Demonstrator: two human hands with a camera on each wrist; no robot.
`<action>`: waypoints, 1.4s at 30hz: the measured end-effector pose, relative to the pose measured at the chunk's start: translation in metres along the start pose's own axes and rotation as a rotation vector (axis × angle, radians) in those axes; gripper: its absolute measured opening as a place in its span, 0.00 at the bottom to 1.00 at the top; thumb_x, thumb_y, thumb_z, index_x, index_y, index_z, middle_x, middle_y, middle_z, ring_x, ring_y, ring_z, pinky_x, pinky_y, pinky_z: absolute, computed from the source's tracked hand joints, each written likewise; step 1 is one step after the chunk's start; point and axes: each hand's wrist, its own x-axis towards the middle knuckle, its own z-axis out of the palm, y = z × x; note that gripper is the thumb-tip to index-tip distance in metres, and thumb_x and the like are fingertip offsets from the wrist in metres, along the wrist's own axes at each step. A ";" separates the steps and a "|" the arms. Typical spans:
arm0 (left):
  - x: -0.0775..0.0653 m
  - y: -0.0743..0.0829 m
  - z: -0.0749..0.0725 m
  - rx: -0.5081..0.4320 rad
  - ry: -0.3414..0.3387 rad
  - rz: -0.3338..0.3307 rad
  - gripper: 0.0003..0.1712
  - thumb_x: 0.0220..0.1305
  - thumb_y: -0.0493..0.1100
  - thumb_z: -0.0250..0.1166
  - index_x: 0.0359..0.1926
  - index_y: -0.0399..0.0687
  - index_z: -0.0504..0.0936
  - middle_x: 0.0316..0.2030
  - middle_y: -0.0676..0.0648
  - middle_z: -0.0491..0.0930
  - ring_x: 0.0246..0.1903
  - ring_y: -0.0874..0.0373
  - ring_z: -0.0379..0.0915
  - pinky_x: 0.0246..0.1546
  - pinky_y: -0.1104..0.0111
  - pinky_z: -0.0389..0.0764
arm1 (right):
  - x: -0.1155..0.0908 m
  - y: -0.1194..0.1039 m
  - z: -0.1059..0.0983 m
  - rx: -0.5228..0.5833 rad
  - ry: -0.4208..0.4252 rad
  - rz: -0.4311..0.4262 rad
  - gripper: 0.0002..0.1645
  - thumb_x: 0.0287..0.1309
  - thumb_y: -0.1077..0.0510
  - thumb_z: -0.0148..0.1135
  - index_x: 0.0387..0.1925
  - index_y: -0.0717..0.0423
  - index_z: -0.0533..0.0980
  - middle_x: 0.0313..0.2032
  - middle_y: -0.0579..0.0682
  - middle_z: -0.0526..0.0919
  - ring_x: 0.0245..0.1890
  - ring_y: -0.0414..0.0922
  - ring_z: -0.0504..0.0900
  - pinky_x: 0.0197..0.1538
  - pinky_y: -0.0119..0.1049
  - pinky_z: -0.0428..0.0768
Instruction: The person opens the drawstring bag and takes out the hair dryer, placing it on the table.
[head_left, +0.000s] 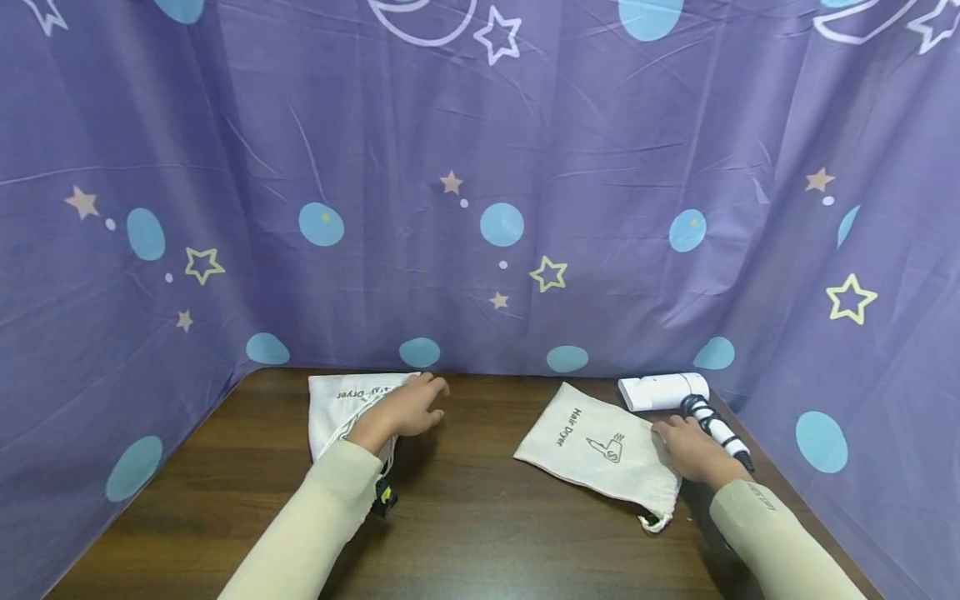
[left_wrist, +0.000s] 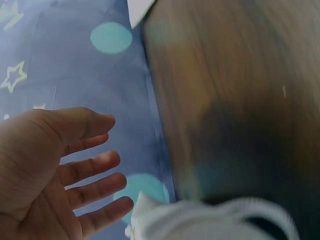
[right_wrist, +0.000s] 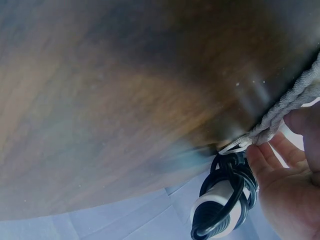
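A cream drawstring bag (head_left: pixel 555 442) printed "Hair Dryer" lies on the right half of the table, its cord end toward the front. At its right side my right hand (head_left: pixel 688 450) pinches the fabric edge; in the right wrist view, thumb and fingers meet at the corded rim (right_wrist: pixel 285 107). Just beyond that hand rests a white hair dryer (head_left: pixel 663 390), black cord wound about its handle. On the left, my left hand (head_left: pixel 405 408) hovers over a second cream bag (head_left: pixel 330 404) with similar print, partly covering it. Its fingers (left_wrist: pixel 95 190) are spread apart and hold nothing.
The brown wooden table (head_left: pixel 465 508) meets a purple curtain (head_left: pixel 420 275) with stars and blue dots, which surrounds it at the back and sides. A small black and yellow object (head_left: pixel 385 497) shows beneath the left wrist.
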 end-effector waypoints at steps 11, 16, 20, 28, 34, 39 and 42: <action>-0.026 -0.035 -0.015 0.009 -0.007 -0.091 0.19 0.69 0.40 0.64 0.59 0.42 0.77 0.55 0.38 0.74 0.55 0.41 0.69 0.54 0.47 0.74 | -0.002 0.008 0.002 -0.013 0.026 -0.045 0.15 0.60 0.70 0.61 0.50 0.67 0.78 0.42 0.61 0.80 0.47 0.62 0.78 0.56 0.60 0.75; -0.038 -0.047 -0.019 0.038 0.025 -0.110 0.21 0.67 0.40 0.66 0.60 0.42 0.77 0.55 0.39 0.74 0.53 0.40 0.66 0.50 0.44 0.70 | -0.002 0.009 0.001 -0.029 0.014 -0.052 0.16 0.60 0.70 0.63 0.50 0.67 0.78 0.42 0.61 0.81 0.46 0.61 0.78 0.55 0.59 0.76; -0.047 -0.055 -0.023 0.033 0.063 -0.121 0.24 0.66 0.42 0.68 0.61 0.41 0.76 0.54 0.39 0.74 0.52 0.40 0.64 0.48 0.45 0.69 | -0.001 0.008 0.000 -0.030 0.014 -0.056 0.16 0.60 0.70 0.62 0.50 0.68 0.78 0.42 0.62 0.81 0.45 0.62 0.78 0.55 0.59 0.76; -0.060 -0.069 -0.025 -0.036 0.084 -0.117 0.29 0.61 0.40 0.71 0.62 0.35 0.75 0.55 0.33 0.71 0.52 0.38 0.65 0.53 0.44 0.73 | -0.001 0.007 0.000 -0.036 0.018 -0.062 0.17 0.58 0.71 0.64 0.50 0.67 0.78 0.42 0.62 0.81 0.46 0.62 0.78 0.55 0.59 0.77; -0.062 -0.077 -0.019 -0.056 0.092 -0.095 0.30 0.61 0.43 0.72 0.61 0.35 0.76 0.56 0.33 0.73 0.55 0.34 0.67 0.56 0.43 0.72 | 0.000 0.007 0.000 -0.036 -0.005 -0.046 0.18 0.58 0.71 0.64 0.51 0.69 0.78 0.42 0.62 0.80 0.46 0.62 0.78 0.55 0.59 0.77; -0.061 -0.084 -0.017 -0.073 0.098 -0.072 0.28 0.60 0.46 0.74 0.58 0.37 0.79 0.55 0.33 0.74 0.56 0.32 0.69 0.57 0.42 0.72 | 0.000 0.008 -0.001 -0.031 0.004 -0.055 0.18 0.58 0.71 0.63 0.51 0.69 0.78 0.43 0.63 0.81 0.46 0.62 0.79 0.55 0.60 0.76; -0.061 -0.090 -0.016 -0.082 0.113 -0.054 0.28 0.61 0.47 0.74 0.57 0.38 0.80 0.55 0.34 0.76 0.58 0.32 0.69 0.60 0.42 0.70 | 0.000 0.008 -0.002 -0.035 0.014 -0.059 0.17 0.59 0.70 0.63 0.50 0.68 0.78 0.43 0.63 0.81 0.46 0.62 0.79 0.55 0.60 0.77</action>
